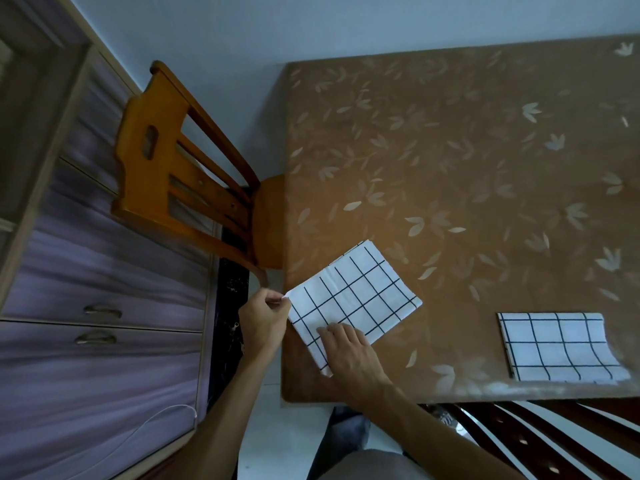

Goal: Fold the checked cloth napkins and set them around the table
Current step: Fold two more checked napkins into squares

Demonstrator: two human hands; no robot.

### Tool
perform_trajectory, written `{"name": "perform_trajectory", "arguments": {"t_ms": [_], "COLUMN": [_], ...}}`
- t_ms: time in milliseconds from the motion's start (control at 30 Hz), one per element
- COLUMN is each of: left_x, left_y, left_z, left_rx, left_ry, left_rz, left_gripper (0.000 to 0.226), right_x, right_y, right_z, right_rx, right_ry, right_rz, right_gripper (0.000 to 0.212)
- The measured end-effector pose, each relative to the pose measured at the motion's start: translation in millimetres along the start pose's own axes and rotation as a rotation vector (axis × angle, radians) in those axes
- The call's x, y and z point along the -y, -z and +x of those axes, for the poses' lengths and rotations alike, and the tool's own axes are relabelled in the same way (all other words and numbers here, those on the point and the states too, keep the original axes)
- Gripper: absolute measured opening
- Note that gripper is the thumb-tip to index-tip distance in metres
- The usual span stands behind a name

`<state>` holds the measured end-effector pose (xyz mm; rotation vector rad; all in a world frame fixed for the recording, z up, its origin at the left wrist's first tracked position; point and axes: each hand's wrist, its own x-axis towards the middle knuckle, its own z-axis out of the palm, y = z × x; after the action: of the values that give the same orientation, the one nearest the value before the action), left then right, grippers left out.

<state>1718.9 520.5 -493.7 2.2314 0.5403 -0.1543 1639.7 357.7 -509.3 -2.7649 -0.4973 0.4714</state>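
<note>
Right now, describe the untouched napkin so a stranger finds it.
Start at the brown leaf-patterned table; follow its near edge rightward. The untouched napkin lies there, square to the edge; the other napkin sits angled, held by left hand and right hand.

A pale blue wall runs along the back, the light soft and dim. On the left stands a purple-grey drawer cabinet with metal handles. An orange wooden chair is tucked against the brown leaf-patterned table. A darker slatted chair sits bottom right, with white floor below.
</note>
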Motion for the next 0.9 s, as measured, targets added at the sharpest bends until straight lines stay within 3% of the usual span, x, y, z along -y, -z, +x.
{"name": "perform_trajectory", "arguments": {"t_ms": [67,167,233,333,433,567,667,733,800,900], "left_x": [-3.1,1.1,0.5,-3.1,-6.1,-1.2,14.6,17.8,14.6,14.2], "left_y": [6.4,14.4,22.3,32.6,36.0,33.6,25.1,17.2,11.2,2.8], "left_z": [-6.5,-8.5,-7.1,-8.3,-15.7,-18.3,-18.5,-22.3,-27.3,-28.1], "left_rx": [0.003,0.082,0.116,0.168,0.282,0.41,0.367,0.358,0.396,0.5], "left_ry": [0.07,0.368,0.495,0.531,0.431,0.199,-0.167,-0.303,-0.239,-0.099], "left_rz": [-0.064,-0.506,-0.739,-0.885,-0.857,-0.732,-0.209,-0.003,-0.036,-0.136], "left_gripper": [0.006,0.015,0.02,0.014,0.031,0.046,0.062,0.079,0.087,0.055], "right_x": [4.8,10.4,9.6,-3.0,-27.6,-51.2,-58.2,-64.6,-68.2,-65.9], "right_y": [0.7,-2.9,-2.2,2.1,5.7,22.6,37.5,42.6,47.7,60.6], "right_z": [0.0,5.1,8.4,6.5,-3.3,-24.5,-40.5,-47.1,-51.5,-59.6], "right_rx": [-0.038,-0.098,-0.182,-0.277,-0.365,-0.387,-0.367,-0.39,-0.419,-0.482], "right_ry": [-0.038,-0.082,-0.09,-0.085,-0.038,-0.108,-0.15,-0.159,-0.151,-0.147], "right_rz": [-0.029,-0.03,0.001,0.026,0.03,0.058,0.135,0.14,0.168,0.336], "right_gripper": [0.077,0.081,0.065,0.048,0.032,0.012,0.021,0.02,0.018,0.012]}}
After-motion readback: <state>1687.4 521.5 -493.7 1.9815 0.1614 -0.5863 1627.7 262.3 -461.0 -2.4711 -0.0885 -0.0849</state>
